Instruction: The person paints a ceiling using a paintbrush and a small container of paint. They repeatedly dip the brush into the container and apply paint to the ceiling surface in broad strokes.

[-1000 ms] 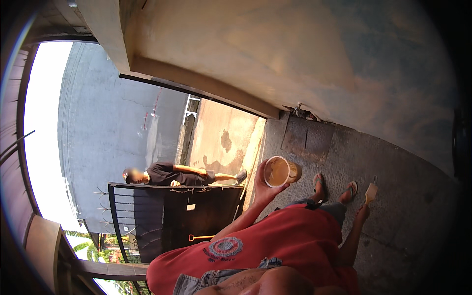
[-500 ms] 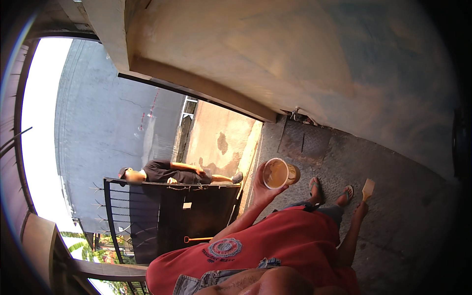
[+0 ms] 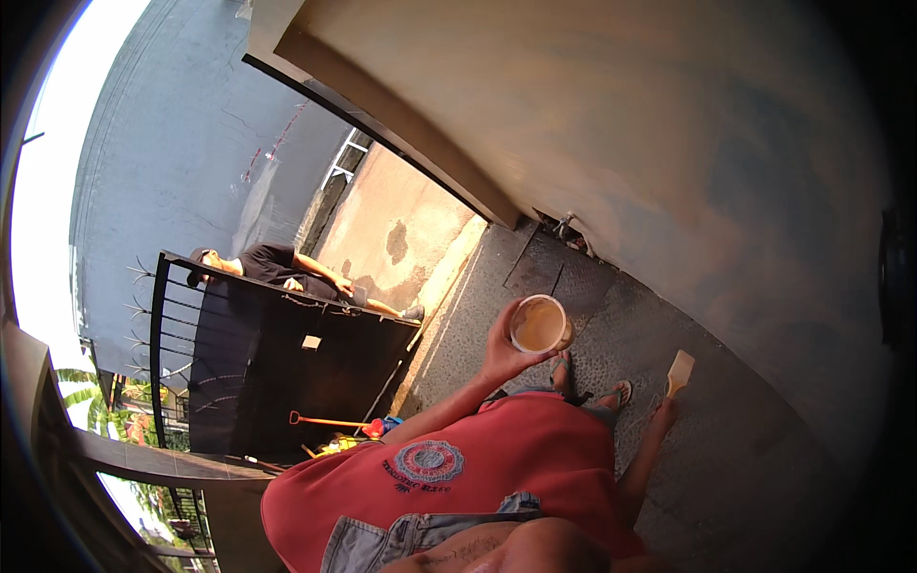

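Observation:
My left hand point(image 3: 506, 341) is closed around a round plastic tub point(image 3: 565, 334), held out in front of my red top. Inside it is tan, paint-like stuff point(image 3: 538, 327) under a pale rim. Lower at my right side, my right hand point(image 3: 665, 411) grips the handle of a flat paintbrush point(image 3: 680, 371). Its pale, wide end points away from me, toward the painted wall point(image 3: 726, 191), and stands apart from it. Fingers of the right hand are small and dim, partly hidden.
A dark metal gate point(image 3: 277, 363) stands at the left, with a person point(image 3: 277, 265) in dark clothes and a cap leaning over it. By its foot are an orange-handled tool point(image 3: 330, 420) and yellow things point(image 3: 339, 445). A tap point(image 3: 565, 224) sits at the wall's base.
My view has turned and shifted, so gate and person sit further left. The orange-handled tool and yellow things show more fully. Both hands keep hold of the tub and the paintbrush.

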### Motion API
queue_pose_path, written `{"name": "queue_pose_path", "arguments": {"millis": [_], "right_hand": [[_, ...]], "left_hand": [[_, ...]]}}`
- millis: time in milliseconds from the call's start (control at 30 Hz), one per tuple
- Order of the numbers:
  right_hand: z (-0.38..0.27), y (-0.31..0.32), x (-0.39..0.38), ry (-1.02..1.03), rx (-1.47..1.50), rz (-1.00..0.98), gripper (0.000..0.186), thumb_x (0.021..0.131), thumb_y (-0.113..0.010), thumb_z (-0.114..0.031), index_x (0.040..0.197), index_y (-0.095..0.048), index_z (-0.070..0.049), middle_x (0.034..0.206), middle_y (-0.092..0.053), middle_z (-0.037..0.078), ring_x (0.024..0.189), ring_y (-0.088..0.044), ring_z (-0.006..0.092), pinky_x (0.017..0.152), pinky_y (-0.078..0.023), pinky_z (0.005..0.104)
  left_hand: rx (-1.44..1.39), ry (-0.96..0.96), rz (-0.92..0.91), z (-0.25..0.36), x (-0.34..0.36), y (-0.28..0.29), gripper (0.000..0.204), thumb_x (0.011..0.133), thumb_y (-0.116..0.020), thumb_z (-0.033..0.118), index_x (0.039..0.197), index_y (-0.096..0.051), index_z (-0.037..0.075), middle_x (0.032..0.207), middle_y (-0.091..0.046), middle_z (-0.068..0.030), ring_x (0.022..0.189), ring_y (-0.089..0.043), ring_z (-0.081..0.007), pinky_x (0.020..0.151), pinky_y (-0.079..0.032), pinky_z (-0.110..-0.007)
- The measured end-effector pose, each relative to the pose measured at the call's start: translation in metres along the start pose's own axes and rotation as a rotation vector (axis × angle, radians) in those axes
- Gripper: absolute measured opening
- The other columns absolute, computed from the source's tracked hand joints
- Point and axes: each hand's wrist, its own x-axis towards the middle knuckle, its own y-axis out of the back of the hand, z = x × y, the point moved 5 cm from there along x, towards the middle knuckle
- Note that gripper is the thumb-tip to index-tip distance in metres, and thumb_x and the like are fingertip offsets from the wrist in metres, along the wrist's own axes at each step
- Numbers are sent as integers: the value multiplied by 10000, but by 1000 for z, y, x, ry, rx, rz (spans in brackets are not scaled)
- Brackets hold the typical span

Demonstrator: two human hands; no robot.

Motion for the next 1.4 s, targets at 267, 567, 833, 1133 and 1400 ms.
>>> {"name": "queue_pose_path", "arguments": {"millis": [267,567,833,1133,1400], "right_hand": [[-104,-30,-44,224,-49,-211,199,1006,-531,-260,864,-500,-124,696,-456,-36,522,-398,64,462,-316,259],[-185,-87,-132,456,-14,-544,168,1041,-507,-237,1034,-529,-70,708,-434,-32,516,-374,36,429,-294,203],[-213,-126,-217,549,22,-600,217,1060,-475,-233,1110,-531,-29,704,-424,-27,514,-361,34,433,-274,191],[-214,-205,-281,654,74,-691,140,1064,-497,-189,1076,-529,-53,719,-470,-15,515,-368,34,447,-311,192],[-246,-245,-321,817,97,-593,124,1059,-514,-157,1083,-525,-37,729,-501,-9,527,-381,24,457,-320,188]], "left_hand": [[-97,12,3,18,4,-1,1008,617,-981,384,1415,-487,17,1331,-628,-150,1273,-602,-267,1088,-461,-406],[-127,47,118,-7,-14,21,1011,637,-965,369,1438,-461,14,1347,-626,-178,1266,-615,-302,1072,-482,-412],[-173,40,137,-34,-7,52,969,643,-960,332,1417,-475,7,1322,-638,-181,1243,-627,-320,1055,-499,-416],[-184,36,131,-67,20,113,937,625,-964,307,1390,-507,17,1275,-670,-162,1203,-658,-294,1027,-521,-398],[-138,45,28,-84,31,155,939,614,-975,286,1382,-507,15,1284,-670,-159,1222,-646,-284,1043,-509,-408]]}}
